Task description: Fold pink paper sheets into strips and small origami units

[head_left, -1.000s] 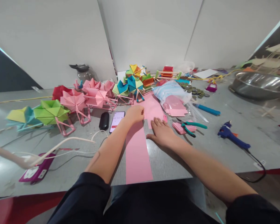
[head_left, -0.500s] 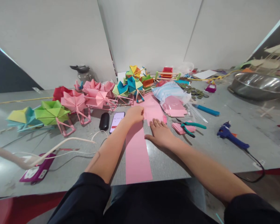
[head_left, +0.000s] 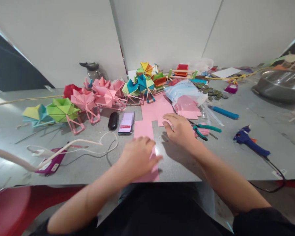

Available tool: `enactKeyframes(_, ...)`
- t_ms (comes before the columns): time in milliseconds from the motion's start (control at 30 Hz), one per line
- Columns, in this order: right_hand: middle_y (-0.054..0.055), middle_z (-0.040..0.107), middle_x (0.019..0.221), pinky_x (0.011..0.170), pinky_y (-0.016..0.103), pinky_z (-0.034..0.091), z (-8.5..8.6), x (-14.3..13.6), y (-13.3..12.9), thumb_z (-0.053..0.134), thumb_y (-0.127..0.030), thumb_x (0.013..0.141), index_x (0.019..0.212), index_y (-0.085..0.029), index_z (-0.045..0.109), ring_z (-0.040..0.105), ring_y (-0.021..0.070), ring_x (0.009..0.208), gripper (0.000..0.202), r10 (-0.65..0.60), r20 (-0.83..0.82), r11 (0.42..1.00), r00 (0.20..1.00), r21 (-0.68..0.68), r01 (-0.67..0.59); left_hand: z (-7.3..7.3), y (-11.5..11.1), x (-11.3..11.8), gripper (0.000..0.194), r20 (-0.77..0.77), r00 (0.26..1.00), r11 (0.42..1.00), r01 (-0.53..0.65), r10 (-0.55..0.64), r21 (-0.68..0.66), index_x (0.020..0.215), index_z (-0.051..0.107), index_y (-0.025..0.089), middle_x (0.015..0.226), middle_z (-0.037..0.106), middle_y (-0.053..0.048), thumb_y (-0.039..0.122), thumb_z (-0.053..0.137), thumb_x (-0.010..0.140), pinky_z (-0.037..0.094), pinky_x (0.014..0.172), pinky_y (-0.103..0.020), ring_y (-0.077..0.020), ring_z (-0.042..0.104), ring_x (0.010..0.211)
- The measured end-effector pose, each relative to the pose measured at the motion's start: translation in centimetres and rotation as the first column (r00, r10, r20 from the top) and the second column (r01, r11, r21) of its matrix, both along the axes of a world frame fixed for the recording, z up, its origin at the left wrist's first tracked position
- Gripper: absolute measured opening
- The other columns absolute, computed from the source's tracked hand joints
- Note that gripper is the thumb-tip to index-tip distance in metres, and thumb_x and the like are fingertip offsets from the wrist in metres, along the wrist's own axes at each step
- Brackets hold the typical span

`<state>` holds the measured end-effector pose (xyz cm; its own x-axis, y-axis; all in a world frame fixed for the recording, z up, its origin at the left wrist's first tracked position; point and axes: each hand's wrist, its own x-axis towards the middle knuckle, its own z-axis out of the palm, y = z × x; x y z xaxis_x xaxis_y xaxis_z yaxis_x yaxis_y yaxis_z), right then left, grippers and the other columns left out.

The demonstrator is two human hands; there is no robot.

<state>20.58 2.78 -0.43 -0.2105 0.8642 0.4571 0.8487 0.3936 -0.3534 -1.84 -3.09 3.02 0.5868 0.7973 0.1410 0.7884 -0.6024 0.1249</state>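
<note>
A long pink paper strip (head_left: 144,128) runs down to the table's front edge. Over its lower part is my left hand (head_left: 139,157), fingers apart and slightly blurred, holding nothing. Another piece of pink paper (head_left: 152,109) lies beyond the strip. My right hand (head_left: 178,129) is at that paper's right edge, its fingers spread and bent; nothing shows in its grasp. Just right of it, teal-handled pliers (head_left: 206,128) rest on a small stack of pink paper (head_left: 202,131).
Folded paper pieces (head_left: 85,100) line the back left. A phone (head_left: 126,123) and black case (head_left: 112,121) lie left of the strip. To the right are a plastic bag (head_left: 184,93), blue glue gun (head_left: 250,141) and metal bowl (head_left: 280,87). A white cable (head_left: 88,142) crosses the left.
My left hand has moved from the strip's far end toward me and opened. My right hand has shifted slightly right and its fingers have bent. The phone sits differently, and the view has shifted.
</note>
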Motion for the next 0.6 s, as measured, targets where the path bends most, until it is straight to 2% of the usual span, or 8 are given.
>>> enactKeyframes(67,0.016,0.078,0.134,0.113,0.051,0.05,0.6,0.1,-0.5,0.044,-0.033,0.11,0.127,-0.017,0.078,0.069,0.0343,0.13,0.041,0.033,-0.057,0.997,0.998,0.067,-0.029,-3.5,-4.1,-0.8,0.049,0.028,0.993,0.993,0.112,-0.114,0.037,0.118,0.071,0.021,0.127,0.076,-0.016,0.056,0.084,0.086,0.06,0.094,-0.051,-0.0379,0.072,0.113)
enactKeyframes(100,0.015,0.079,0.131,0.112,0.051,0.051,0.8,0.2,-0.7,0.045,-0.034,0.11,0.124,-0.018,0.079,0.07,0.0338,0.127,0.04,0.051,-0.073,0.995,0.996,0.092,-0.044,-5.1,-5.6,-1.3,0.046,0.049,0.988,0.987,0.146,-0.149,0.067,0.119,0.07,0.022,0.128,0.076,-0.015,0.049,0.086,0.086,0.06,0.095,-0.051,-0.0367,0.072,0.115)
enactKeyframes(167,0.014,0.081,0.127,0.109,0.049,0.054,1.2,0.4,-1.0,0.046,-0.036,0.11,0.119,-0.019,0.08,0.072,0.0323,0.123,0.038,0.078,-0.087,0.989,0.993,0.133,-0.066,-7.5,-7.6,-2.5,0.023,0.118,0.974,0.973,0.174,-0.193,0.152,0.113,0.07,0.022,0.123,0.079,-0.012,0.02,0.075,0.091,0.061,0.095,-0.046,-0.0318,0.074,0.113)
enactKeyframes(233,0.013,0.082,0.122,0.107,0.049,0.056,1.6,0.7,-1.1,0.046,-0.037,0.11,0.113,-0.02,0.081,0.074,0.0309,0.12,0.038,0.088,-0.106,0.983,0.99,0.168,-0.07,-8.9,-8.5,-3.7,0.02,0.253,0.95,0.969,0.131,-0.183,0.207,0.103,0.069,0.023,0.112,0.082,-0.009,0.006,0.061,0.094,0.063,0.09,-0.043,-0.0282,0.077,0.106)
enactKeyframes(333,0.011,0.083,0.115,0.107,0.05,0.058,2.7,1.3,-1.6,0.047,-0.039,0.11,0.11,-0.021,0.081,0.076,0.0296,0.115,0.038,0.114,-0.172,0.975,0.978,0.207,-0.077,-9.1,-8.6,-5.6,0.024,0.509,0.858,0.986,-0.017,-0.071,0.165,0.101,0.07,0.024,0.099,0.083,-0.006,0.005,0.056,0.099,0.066,0.082,-0.036,-0.023,0.081,0.093)
enactKeyframes(400,0.012,0.082,0.117,0.107,0.05,0.058,3.8,1.7,-2.6,0.047,-0.041,0.11,0.113,-0.021,0.08,0.076,0.029,0.114,0.038,0.156,-0.195,0.973,0.968,0.201,-0.116,-8.8,-8.4,-6.7,0.025,0.679,0.734,0.972,-0.159,0.001,0.17,0.107,0.071,0.024,0.096,0.083,-0.004,0.004,0.058,0.099,0.066,0.077,-0.033,-0.0207,0.081,0.086)
enactKeyframes(500,0.013,0.076,0.138,0.113,0.053,0.053,5.0,2.1,-5.4,0.056,-0.052,0.107,0.13,-0.023,0.077,0.07,0.0322,0.13,0.042,0.271,-0.075,0.96,0.96,0.092,-0.264,-8.2,-8.0,-8.0,0.026,0.84,0.527,0.942,-0.196,-0.133,0.272,0.109,0.07,0.023,0.097,0.083,-0.004,0.001,0.063,0.096,0.067,0.077,-0.036,-0.0215,0.081,0.086)
enactKeyframes(600,0.012,0.073,0.146,0.112,0.051,0.052,4.2,2.1,-8.4,0.069,-0.053,0.101,0.138,-0.028,0.074,0.067,0.032,0.133,0.045,0.467,0.137,0.882,0.874,-0.007,-0.47,-7.8,-7.3,-8.7,0.02,0.864,0.436,0.934,-0.125,-0.252,0.335,0.103,0.07,0.023,0.091,0.081,-0.003,0.004,0.065,0.097,0.067,0.078,-0.042,-0.0232,0.079,0.086)
